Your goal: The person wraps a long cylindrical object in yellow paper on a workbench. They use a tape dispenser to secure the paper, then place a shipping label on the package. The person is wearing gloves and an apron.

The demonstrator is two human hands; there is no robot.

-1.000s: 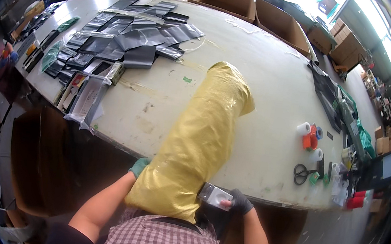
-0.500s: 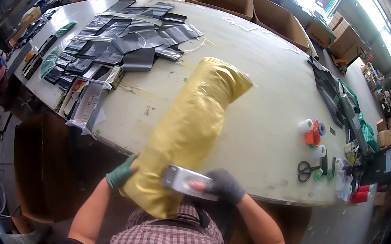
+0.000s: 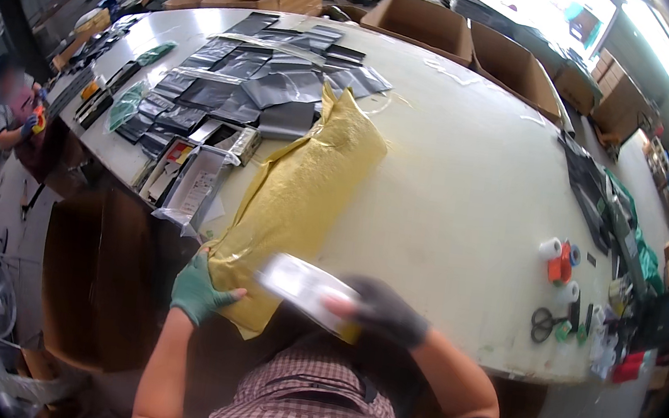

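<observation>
A long yellow plastic-wrapped package point(image 3: 309, 177) lies slantwise, its far end on the table and its near end hanging over the front edge. My left hand point(image 3: 204, 287), in a green glove with bare fingertips, grips the package's near left corner, thumb on top. In my right hand point(image 3: 380, 311), which wears a dark grey fingerless glove, is a white box-shaped handheld device point(image 3: 306, 287). The device is blurred by motion, so its exact kind does not show. It is over the package's near right side; whether it touches is unclear.
Overlapping dark grey plastic bags point(image 3: 238, 72) cover the table's left part, with an open tray point(image 3: 201, 176) before them. Scissors point(image 3: 543, 325) and tape rolls point(image 3: 562, 262) lie at right. Cardboard boxes point(image 3: 420, 26) stand beyond the far edge. Another person point(image 3: 16, 116) stands far left.
The package has turned over, showing a long folded seam, and its far end has shifted left toward the dark bags. My left hand has regripped the near corner; the device stays in my right hand.
</observation>
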